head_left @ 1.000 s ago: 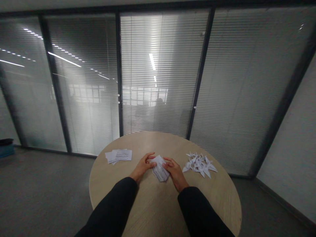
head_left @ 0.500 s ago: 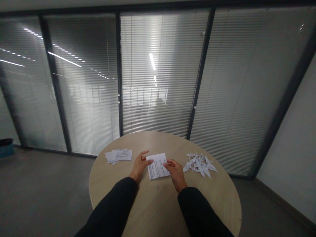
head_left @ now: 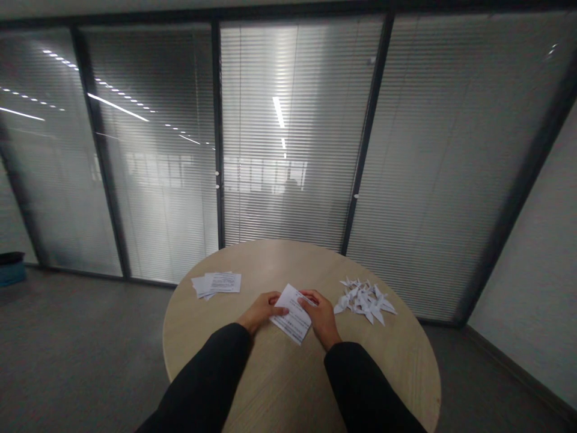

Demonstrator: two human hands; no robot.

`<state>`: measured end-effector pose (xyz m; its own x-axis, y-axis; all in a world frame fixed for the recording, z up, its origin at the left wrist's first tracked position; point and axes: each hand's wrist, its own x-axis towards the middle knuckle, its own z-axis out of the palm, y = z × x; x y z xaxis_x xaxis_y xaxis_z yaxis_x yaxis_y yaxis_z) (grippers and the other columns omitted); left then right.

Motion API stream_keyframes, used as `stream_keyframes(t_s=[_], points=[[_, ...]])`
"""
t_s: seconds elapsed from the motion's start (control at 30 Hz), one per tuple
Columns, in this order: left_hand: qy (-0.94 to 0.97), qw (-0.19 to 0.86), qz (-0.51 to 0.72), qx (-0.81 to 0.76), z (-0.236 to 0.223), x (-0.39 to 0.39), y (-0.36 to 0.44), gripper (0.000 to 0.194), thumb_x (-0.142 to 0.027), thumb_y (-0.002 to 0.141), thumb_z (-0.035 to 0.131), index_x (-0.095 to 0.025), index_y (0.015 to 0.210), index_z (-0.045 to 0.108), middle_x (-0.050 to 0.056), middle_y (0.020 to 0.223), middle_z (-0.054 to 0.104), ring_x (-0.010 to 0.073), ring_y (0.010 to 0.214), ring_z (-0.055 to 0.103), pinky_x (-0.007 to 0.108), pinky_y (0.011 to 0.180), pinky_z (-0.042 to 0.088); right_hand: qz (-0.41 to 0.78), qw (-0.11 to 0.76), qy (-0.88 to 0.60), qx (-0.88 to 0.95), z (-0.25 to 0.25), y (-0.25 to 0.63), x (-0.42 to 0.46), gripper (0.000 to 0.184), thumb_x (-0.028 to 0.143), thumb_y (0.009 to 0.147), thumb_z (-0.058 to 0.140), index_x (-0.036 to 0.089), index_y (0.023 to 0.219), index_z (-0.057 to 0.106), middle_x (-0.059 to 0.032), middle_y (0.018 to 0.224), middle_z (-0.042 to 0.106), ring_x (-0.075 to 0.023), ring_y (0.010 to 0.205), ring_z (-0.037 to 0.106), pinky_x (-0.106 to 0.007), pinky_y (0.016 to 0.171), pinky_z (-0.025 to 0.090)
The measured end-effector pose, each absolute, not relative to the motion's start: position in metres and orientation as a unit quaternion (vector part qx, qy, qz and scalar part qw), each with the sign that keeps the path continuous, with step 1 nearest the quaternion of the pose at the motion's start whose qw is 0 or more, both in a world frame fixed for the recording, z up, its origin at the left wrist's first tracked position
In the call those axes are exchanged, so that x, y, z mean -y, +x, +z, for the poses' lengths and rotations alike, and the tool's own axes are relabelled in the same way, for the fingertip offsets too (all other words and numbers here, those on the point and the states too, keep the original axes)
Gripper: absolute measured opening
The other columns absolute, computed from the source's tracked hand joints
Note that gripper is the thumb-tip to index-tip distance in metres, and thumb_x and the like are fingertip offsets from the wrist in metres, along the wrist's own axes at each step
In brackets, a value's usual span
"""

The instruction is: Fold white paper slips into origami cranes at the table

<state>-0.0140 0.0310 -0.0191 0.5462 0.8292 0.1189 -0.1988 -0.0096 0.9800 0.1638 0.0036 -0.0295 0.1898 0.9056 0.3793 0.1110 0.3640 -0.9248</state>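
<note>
A square-looking sheet of printed paper [head_left: 292, 314] is held between my two hands over the middle of the table, turned so one corner points toward me. My left hand [head_left: 261, 311] grips its left side, thumb on top and fingers behind. On the opposite side, my right hand [head_left: 321, 314] pinches the upper right edge with the thumb over the print. The fingertips behind the paper are partly hidden.
Several printed paper sheets [head_left: 223, 282] lie overlapped at the left of the round wooden table [head_left: 279, 252]. A heap of folded white paper pieces with pointed tips [head_left: 365, 300] sits at the right. Glass partitions with blinds [head_left: 288, 198] stand behind the table.
The paper has turned from nearly square-on to a diamond-like angle. My left hand has moved right and closed onto its left side; my right hand stays at the right edge.
</note>
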Motion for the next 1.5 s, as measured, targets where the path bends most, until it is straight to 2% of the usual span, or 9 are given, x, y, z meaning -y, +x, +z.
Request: stream_keyframes(t_s=[0.17, 0.33, 0.57, 0.67, 0.87, 1.07, 1.27, 1.5], points=[[0.574, 0.667, 0.393, -0.269, -0.018, -0.026, -0.013, 0.043, -0.036, 0.056, 0.080, -0.007, 0.085, 0.067, 0.012, 0.078, 0.070, 0.0210, 0.066, 0.066, 0.031, 0.065, 0.049, 0.317, 0.570, -0.452, 0.609, -0.025, 0.153, 0.005, 0.030, 0.043, 0.066, 0.069, 0.018, 0.083, 0.067, -0.0067, 0.080, 0.070, -0.0241, 0.076, 0.063, -0.033, 0.066, 0.049], [0.557, 0.651, 0.428, -0.288, -0.018, -0.028, -0.014, 0.045, -0.042, 0.056, 0.078, -0.007, 0.083, 0.069, 0.010, 0.069, 0.070, 0.0189, 0.057, 0.063, 0.028, 0.056, 0.046, 0.270, 0.577, -0.467, 0.613, -0.026, 0.155, 0.005, 0.031, 0.038, 0.067, 0.069, 0.020, 0.092, 0.067, -0.0070, 0.089, 0.070, -0.0245, 0.081, 0.063, -0.035, 0.071, 0.050], [0.558, 0.626, 0.461, -0.290, -0.021, -0.033, -0.015, 0.048, -0.049, 0.065, 0.071, -0.006, 0.086, 0.070, 0.013, 0.072, 0.070, 0.0198, 0.061, 0.064, 0.029, 0.059, 0.047, 0.200, 0.583, -0.534, 0.579, -0.031, 0.159, -0.001, 0.024, 0.035, 0.067, 0.065, 0.021, 0.086, 0.068, -0.0036, 0.074, 0.066, -0.0205, 0.066, 0.059, -0.032, 0.061, 0.047], [0.555, 0.626, 0.464, -0.292, -0.022, -0.035, -0.015, 0.050, -0.051, 0.066, 0.069, -0.006, 0.086, 0.070, 0.014, 0.073, 0.070, 0.0212, 0.064, 0.065, 0.030, 0.062, 0.047, 0.204, 0.594, -0.523, 0.576, -0.028, 0.158, 0.001, 0.023, 0.036, 0.069, 0.064, 0.021, 0.086, 0.069, -0.0040, 0.075, 0.067, -0.0194, 0.063, 0.058, -0.031, 0.059, 0.047], [0.519, 0.646, 0.467, -0.308, -0.023, -0.038, -0.016, 0.051, -0.054, 0.062, 0.070, -0.005, 0.078, 0.069, 0.013, 0.067, 0.069, 0.0211, 0.060, 0.064, 0.031, 0.061, 0.047, 0.140, 0.588, -0.476, 0.639, -0.023, 0.155, 0.006, 0.017, 0.031, 0.076, 0.059, 0.022, 0.083, 0.071, -0.0057, 0.082, 0.066, -0.0204, 0.075, 0.059, -0.032, 0.068, 0.048], [0.490, 0.663, 0.485, -0.293, -0.026, -0.040, -0.020, 0.047, -0.052, 0.062, 0.071, -0.006, 0.071, 0.066, 0.013, 0.066, 0.069, 0.0209, 0.059, 0.064, 0.032, 0.061, 0.047, 0.100, 0.545, -0.445, 0.704, -0.027, 0.152, 0.008, 0.022, 0.028, 0.083, 0.053, 0.025, 0.096, 0.071, -0.0066, 0.092, 0.063, -0.0209, 0.087, 0.058, -0.035, 0.081, 0.048], [0.470, 0.676, 0.484, -0.296, -0.025, -0.041, -0.020, 0.041, -0.048, 0.065, 0.070, -0.007, 0.068, 0.064, 0.012, 0.062, 0.067, 0.0204, 0.056, 0.063, 0.031, 0.058, 0.047, 0.064, 0.517, -0.417, 0.745, -0.031, 0.150, 0.009, 0.024, 0.023, 0.085, 0.052, 0.028, 0.098, 0.070, -0.0069, 0.105, 0.064, -0.0215, 0.098, 0.058, -0.038, 0.089, 0.047], [0.450, 0.687, 0.493, -0.289, -0.020, -0.038, -0.021, 0.035, -0.041, 0.069, 0.069, -0.007, 0.070, 0.063, 0.011, 0.060, 0.066, 0.0191, 0.052, 0.062, 0.030, 0.054, 0.047, 0.021, 0.470, -0.392, 0.791, -0.032, 0.149, 0.008, 0.025, 0.022, 0.086, 0.051, 0.029, 0.103, 0.068, -0.0056, 0.110, 0.065, -0.0216, 0.105, 0.057, -0.040, 0.094, 0.046]])
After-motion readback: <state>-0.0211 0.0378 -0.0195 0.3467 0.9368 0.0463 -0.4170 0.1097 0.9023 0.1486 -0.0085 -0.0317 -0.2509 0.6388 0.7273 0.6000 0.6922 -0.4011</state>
